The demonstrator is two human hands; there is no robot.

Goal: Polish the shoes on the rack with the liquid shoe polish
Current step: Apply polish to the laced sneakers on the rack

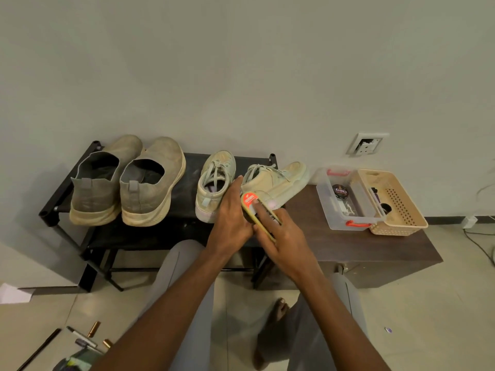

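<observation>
Nearest the camera: pale tiled floor, two knees in grey trousers, one bare foot. At lower left on the floor, a few markers and small metallic tubes, blurred, plus one white scrap of paper.

Two bare forearms reaching forward to meet above the rack's front edge. Left hand with fingers extended, index tip touching the heel collar of the tilted sneaker. Right hand curled round the liquid shoe polish bottle, dark-bodied with an orange-red cap end and a yellow strip along its side, held just beside the left hand and against the sneaker's sole.

Behind the hands, a low black metal shoe rack with a dark shelf. Four shoes in all: two grey-beige slip-on shoes side by side on the left, heels toward the camera; one pale green laced sneaker standing upright; one matching tilted sneaker lifted on its side at the rack's right end.

To the right, a dark brown wooden cabinet carrying one clear plastic box with red clips, a round tin inside, and one beige perforated basket touching it.

Farthest back, a plain off-white wall with one wall socket; cables on the floor at far right.
</observation>
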